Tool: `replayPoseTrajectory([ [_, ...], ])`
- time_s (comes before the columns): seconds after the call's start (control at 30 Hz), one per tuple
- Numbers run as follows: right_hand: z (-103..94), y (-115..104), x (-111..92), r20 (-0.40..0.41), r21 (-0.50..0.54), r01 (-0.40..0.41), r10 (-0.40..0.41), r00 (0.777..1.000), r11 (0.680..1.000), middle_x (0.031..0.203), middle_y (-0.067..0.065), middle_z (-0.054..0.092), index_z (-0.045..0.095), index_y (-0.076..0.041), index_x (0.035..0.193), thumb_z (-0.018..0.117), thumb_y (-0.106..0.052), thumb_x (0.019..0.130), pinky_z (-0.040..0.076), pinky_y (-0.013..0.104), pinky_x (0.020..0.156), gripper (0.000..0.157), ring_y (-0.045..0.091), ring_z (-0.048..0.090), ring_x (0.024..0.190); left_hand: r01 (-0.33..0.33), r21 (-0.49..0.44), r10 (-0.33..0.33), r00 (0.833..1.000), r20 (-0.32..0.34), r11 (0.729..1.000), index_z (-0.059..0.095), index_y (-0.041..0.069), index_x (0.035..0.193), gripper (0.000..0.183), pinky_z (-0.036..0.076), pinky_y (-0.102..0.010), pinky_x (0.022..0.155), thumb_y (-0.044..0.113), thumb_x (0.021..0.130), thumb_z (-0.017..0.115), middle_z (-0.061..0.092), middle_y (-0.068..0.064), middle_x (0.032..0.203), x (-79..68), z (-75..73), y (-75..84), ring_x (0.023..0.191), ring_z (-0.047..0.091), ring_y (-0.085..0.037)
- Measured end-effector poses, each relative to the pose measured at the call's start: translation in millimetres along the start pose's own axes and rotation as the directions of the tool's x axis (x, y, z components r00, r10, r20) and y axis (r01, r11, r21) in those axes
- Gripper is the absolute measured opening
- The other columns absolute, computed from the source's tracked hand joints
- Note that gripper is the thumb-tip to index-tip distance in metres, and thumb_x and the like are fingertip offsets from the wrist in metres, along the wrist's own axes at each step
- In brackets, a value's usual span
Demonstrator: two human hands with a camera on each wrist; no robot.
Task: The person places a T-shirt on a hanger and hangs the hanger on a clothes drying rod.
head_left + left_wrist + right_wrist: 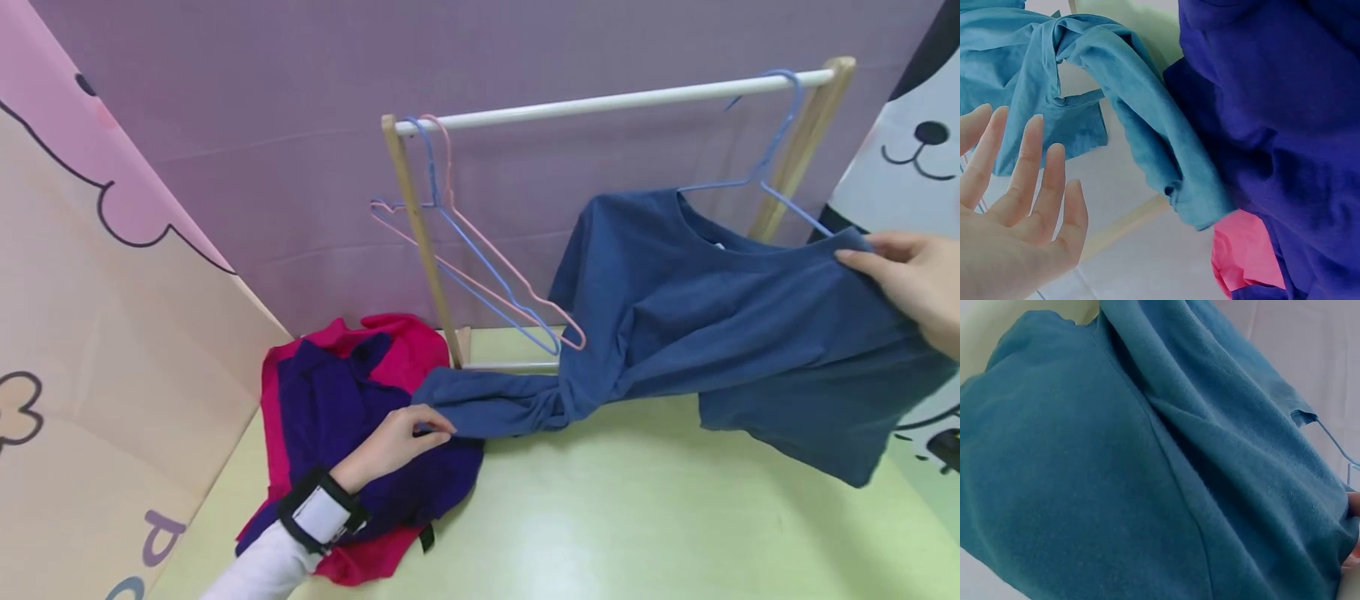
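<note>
The person's right hand pinches one shoulder of a dark blue, round-necked cloth top, inside which sits a slim blue hanger hooked on the white rail of a wooden-legged rack. The left hand, fingers loosely spread and holding nothing, is beside the top's outstretched sleeve, near a crumpled purple cloth garment lying over a bright pink one.

Wears a plain white sleeve, softly creased and reaching to the left wrist, at seven o'clock in the head view. Has a broad black strap wrapped there, squarish in outline, framing a flat, pale, rectangular plate. Shows a bare left hand toward seven o'clock, plus a bare right hand at three o'clock.
</note>
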State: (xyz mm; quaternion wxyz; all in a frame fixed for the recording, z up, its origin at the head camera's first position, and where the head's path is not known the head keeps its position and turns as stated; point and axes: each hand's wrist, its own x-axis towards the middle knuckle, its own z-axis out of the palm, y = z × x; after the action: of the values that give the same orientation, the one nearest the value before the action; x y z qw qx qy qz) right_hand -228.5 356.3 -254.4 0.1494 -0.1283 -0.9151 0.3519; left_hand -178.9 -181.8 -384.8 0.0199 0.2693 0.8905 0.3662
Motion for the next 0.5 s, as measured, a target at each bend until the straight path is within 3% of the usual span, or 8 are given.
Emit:
replayPoseTrajectory([
  [0.1,1.3,6,3,-0.006,-0.028,0.001,-0.001,1.0,1.0,0.059,-0.034,0.032,0.04,-0.04,0.09,0.043,-0.048,0.086,0.033,0.024,0.061,0.009,-0.014,0.035,0.053,0.005,-0.002,-0.005,1.0,0.001,1.0,0.068,0.008,0.093,0.014,0.045,-0.035,0.074,0.017,0.084,0.061,0.064,0.004,0.088,-2.5,-0.8,-2.8,0.086,0.058,-0.013],
  [0.2,2.7,8,7,-0.015,-0.006,0.025,-0.025,1.0,1.0,0.059,-0.034,0.033,0.041,-0.042,0.087,0.045,-0.045,0.087,0.034,0.018,0.057,0.005,-0.015,0.036,0.053,0.03,0.001,-0.03,1.0,-0.008,1.0,0.068,0.008,0.092,0.013,0.045,-0.036,0.074,0.016,0.083,0.061,0.064,0.003,0.087,-5.3,-2.3,-6.4,0.085,0.057,-0.014],
  [0.3,3.3,10,10,-0.015,0.023,0.047,-0.047,0.999,0.999,0.058,-0.035,0.035,0.04,-0.046,0.08,0.047,-0.041,0.087,0.032,0.013,0.053,0.011,-0.015,0.037,0.052,0.057,0.006,-0.057,0.998,-0.015,0.998,0.068,0.007,0.091,0.012,0.046,-0.034,0.072,0.014,0.082,0.062,0.064,0.003,0.085,-7.9,-3.2,-11.8,0.082,0.057,-0.013],
  [0.4,3.5,11,12,-0.002,0.05,0.078,-0.078,0.997,0.996,0.057,-0.034,0.037,0.04,-0.047,0.078,0.049,-0.036,0.087,0.031,0.011,0.052,0.017,-0.015,0.038,0.052,0.07,0.018,-0.071,0.997,0.011,0.997,0.067,0.005,0.09,0.013,0.046,-0.032,0.071,0.013,0.082,0.062,0.064,0.0,0.084,-10.1,-2.8,-17.8,0.079,0.057,-0.012],
  [0.5,5.7,14,14,0.013,0.011,0.123,-0.123,0.992,0.992,0.059,-0.034,0.037,0.04,-0.046,0.083,0.049,-0.035,0.088,0.032,0.011,0.054,0.014,-0.014,0.037,0.054,0.078,0.036,-0.08,0.995,0.051,0.996,0.066,0.002,0.092,0.016,0.046,-0.033,0.071,0.013,0.081,0.063,0.064,-0.005,0.085,-11.9,-2.0,-23.9,0.078,0.057,-0.015],
])
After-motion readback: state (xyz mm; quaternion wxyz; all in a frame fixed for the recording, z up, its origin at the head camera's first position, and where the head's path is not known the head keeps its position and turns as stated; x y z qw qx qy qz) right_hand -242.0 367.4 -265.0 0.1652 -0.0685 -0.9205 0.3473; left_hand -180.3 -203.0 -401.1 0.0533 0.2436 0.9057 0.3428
